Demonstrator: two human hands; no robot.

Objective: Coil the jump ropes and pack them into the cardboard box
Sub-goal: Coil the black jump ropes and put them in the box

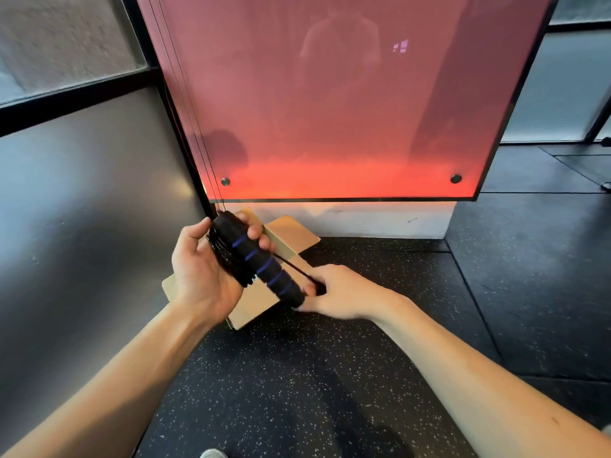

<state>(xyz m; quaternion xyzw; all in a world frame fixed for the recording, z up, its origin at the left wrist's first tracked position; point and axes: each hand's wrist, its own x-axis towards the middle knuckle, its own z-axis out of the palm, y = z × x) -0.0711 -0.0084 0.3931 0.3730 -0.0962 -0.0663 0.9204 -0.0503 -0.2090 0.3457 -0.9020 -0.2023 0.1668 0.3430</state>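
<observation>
Forearms [115, 375] reach over the floor [297, 375] to the left grip [198, 269], curled round the jump rope's squashy foam handles [261, 262] above the cardboard box [291, 233], while the right grip [340, 292] pinches its thin cord [294, 266], likely light and floppy, so the handles seem the surest hold.

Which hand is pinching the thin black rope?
The right hand: it pinches the rope, while the left hand wraps around the blue-striped handles.

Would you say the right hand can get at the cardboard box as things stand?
Probably yes: the cardboard box lies close beneath the right hand with nothing between, though that hand is pinching the rope.
</observation>
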